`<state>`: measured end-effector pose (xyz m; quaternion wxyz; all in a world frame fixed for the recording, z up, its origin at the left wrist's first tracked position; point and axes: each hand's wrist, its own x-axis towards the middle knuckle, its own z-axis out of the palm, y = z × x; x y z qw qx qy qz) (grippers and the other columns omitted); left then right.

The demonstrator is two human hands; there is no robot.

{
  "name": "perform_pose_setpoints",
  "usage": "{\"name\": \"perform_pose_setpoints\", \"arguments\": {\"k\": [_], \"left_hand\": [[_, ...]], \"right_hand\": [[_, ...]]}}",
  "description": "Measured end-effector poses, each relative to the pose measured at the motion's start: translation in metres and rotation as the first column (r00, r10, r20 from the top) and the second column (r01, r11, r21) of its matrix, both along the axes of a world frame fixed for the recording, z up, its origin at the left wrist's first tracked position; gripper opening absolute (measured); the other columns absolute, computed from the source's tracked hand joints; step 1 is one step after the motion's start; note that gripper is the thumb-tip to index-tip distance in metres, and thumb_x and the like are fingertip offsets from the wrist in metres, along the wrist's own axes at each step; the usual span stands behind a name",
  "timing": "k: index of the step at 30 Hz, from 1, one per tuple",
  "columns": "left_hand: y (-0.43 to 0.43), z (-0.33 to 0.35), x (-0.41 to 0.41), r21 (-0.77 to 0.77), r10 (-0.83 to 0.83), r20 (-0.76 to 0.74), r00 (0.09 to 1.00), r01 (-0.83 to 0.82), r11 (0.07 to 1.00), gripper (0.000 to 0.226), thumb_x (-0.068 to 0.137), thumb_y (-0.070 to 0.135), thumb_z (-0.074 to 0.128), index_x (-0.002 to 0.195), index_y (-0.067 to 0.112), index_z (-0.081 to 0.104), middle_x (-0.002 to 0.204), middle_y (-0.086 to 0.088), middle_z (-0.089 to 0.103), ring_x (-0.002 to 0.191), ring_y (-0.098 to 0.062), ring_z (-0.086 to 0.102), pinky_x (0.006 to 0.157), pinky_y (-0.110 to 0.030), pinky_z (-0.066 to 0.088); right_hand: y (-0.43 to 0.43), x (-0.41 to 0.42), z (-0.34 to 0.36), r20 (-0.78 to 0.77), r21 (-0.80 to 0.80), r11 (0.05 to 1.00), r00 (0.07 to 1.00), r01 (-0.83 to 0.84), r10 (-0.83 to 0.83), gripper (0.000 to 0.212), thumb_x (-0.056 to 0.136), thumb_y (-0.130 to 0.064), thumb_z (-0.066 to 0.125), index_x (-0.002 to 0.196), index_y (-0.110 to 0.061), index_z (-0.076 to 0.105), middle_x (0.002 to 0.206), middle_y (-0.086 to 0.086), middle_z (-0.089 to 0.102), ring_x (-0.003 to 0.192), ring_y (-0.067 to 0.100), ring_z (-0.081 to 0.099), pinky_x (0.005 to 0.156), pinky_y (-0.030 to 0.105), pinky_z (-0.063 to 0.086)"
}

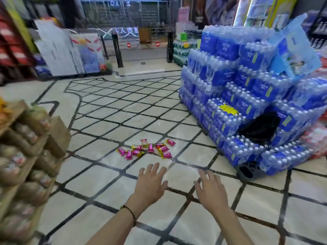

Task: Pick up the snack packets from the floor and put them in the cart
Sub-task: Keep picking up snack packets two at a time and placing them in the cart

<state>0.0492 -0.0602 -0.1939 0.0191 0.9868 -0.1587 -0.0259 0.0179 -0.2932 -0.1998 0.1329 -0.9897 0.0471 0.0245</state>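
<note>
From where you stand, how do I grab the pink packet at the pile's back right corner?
Pinch the pink packet across its middle from above, probably with the right hand, which is nearer that side. It lies flat on the floor at the edge of the pile, so fingers fit either side.

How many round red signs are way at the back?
2. The left red sign is just right of the middle black post; the right red sign is just left of the right black post. Others may be hidden.
</note>
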Motion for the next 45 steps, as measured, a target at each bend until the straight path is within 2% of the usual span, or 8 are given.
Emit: {"name": "perform_pose_setpoints", "arguments": {"k": [3,8,13,18,26,37,41,45], "left_hand": [[0.041,-0.002,0.017,-0.019,0.062,-0.008,0.998,-0.062,0.998,0.047,0.092,0.05,0.042,0.131,0.025,0.053,0.134,-0.004,0.058,0.122,-0.031,0.056,0.094,-0.052,0.05],[0.094,-0.007,0.05,-0.027,0.09,0.028,0.996,-0.09,0.996,0.062,0.092,0.055,0.023,0.141,0.025,0.046,0.141,-0.004,0.054,0.127,-0.031,0.052,0.097,-0.051,0.047],[0.124,-0.01,0.085,-0.023,0.082,-0.032,0.996,-0.083,0.996,0.068,0.091,0.055,0.012,0.15,0.027,0.03,0.152,-0.002,0.041,0.137,-0.028,0.04,0.106,-0.049,0.038],[0.139,-0.012,0.128,-0.032,0.066,-0.019,0.998,-0.067,0.997,0.056,0.101,0.051,0.031,0.151,0.027,0.026,0.155,0.0,0.036,0.14,-0.025,0.035,0.109,-0.048,0.033],[0.132,-0.03,0.223,-0.033,0.016,-0.065,0.998,-0.018,0.999,0.054,0.102,0.049,0.032,0.151,0.027,0.026,0.156,-0.001,0.035,0.14,-0.027,0.033,0.109,-0.047,0.033],[0.093,-0.061,0.429,0.0,0.079,-0.183,0.98,-0.081,0.997,0.056,0.102,0.05,0.036,0.153,0.027,0.028,0.156,-0.001,0.038,0.142,-0.027,0.036,0.112,-0.047,0.033],[0.086,-0.065,0.495,0.032,0.103,-0.198,0.975,-0.098,0.995,0.055,0.098,0.05,0.044,0.148,0.027,0.04,0.146,-0.003,0.051,0.132,-0.031,0.049,0.103,-0.052,0.043],[0.087,-0.079,0.55,0.036,0.108,-0.232,0.967,-0.102,0.994,0.049,0.086,0.05,0.052,0.129,0.026,0.058,0.119,-0.002,0.065,0.103,-0.031,0.064,0.082,-0.052,0.053]], "right_hand": [[0.041,0.027,0.001,-0.028,-0.019,0.998,0.998,-0.054,0.053,0.056,0.101,-0.047,0.034,0.154,-0.032,0.024,0.155,0.002,0.034,0.137,0.03,0.034,0.102,0.041,0.044],[0.096,0.07,0.002,-0.045,-0.031,0.995,0.995,-0.094,0.092,0.056,0.102,-0.048,0.032,0.154,-0.031,0.023,0.157,0.001,0.032,0.136,0.029,0.035,0.102,0.043,0.044],[0.137,0.103,-0.01,-0.084,-0.028,0.996,0.993,-0.083,0.081,0.056,0.102,-0.046,0.033,0.154,-0.03,0.023,0.157,0.002,0.03,0.138,0.029,0.032,0.104,0.041,0.043],[0.16,0.134,-0.018,-0.105,0.02,0.999,0.993,-0.046,0.048,0.056,0.102,-0.046,0.032,0.155,-0.031,0.023,0.158,0.002,0.03,0.139,0.028,0.03,0.106,0.04,0.04],[0.153,0.221,-0.035,-0.153,-0.002,1.0,0.988,-0.018,0.017,0.054,0.102,-0.047,0.033,0.154,-0.033,0.024,0.159,-0.001,0.028,0.141,0.027,0.028,0.105,0.04,0.043],[0.105,0.426,-0.071,-0.233,0.017,0.999,0.971,-0.051,0.054,0.054,0.102,-0.044,0.035,0.153,-0.029,0.024,0.157,0.0,0.03,0.14,0.028,0.03,0.103,0.04,0.044],[0.091,0.495,-0.075,-0.244,0.018,0.997,0.966,-0.081,0.083,0.052,0.101,-0.04,0.038,0.151,-0.028,0.028,0.152,0.002,0.036,0.136,0.028,0.034,0.103,0.041,0.044],[0.087,0.547,-0.08,-0.249,0.01,0.997,0.966,-0.075,0.075,0.05,0.1,-0.038,0.038,0.149,-0.028,0.031,0.146,0.001,0.042,0.13,0.028,0.039,0.097,0.039,0.045]]}}
